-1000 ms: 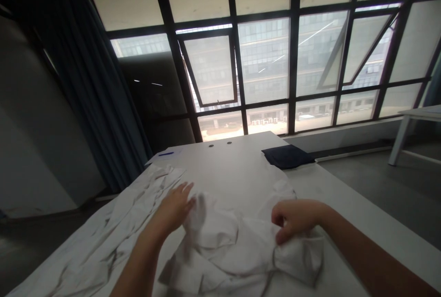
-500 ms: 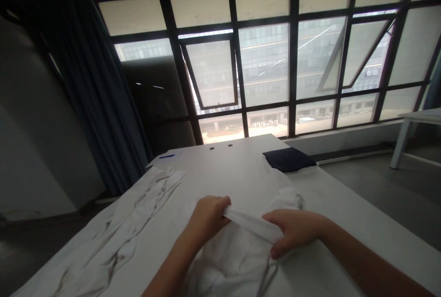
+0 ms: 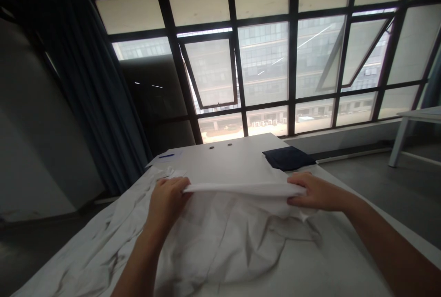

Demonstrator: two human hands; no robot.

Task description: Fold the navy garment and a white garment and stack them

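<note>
Left hand (image 3: 167,203) and right hand (image 3: 312,191) pinch the raised edge of a white shirt (image 3: 220,242), fingers closed narrow on cloth; body creased, sleeve (image 3: 99,246) rumpled on the white table (image 3: 223,164)

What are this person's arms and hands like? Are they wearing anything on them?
The left forearm and right forearm are bare, with no sleeve in view. The left hand and right hand wear no gloves, and neither shows a ring, watch, bracelet, cable or marking.
</note>
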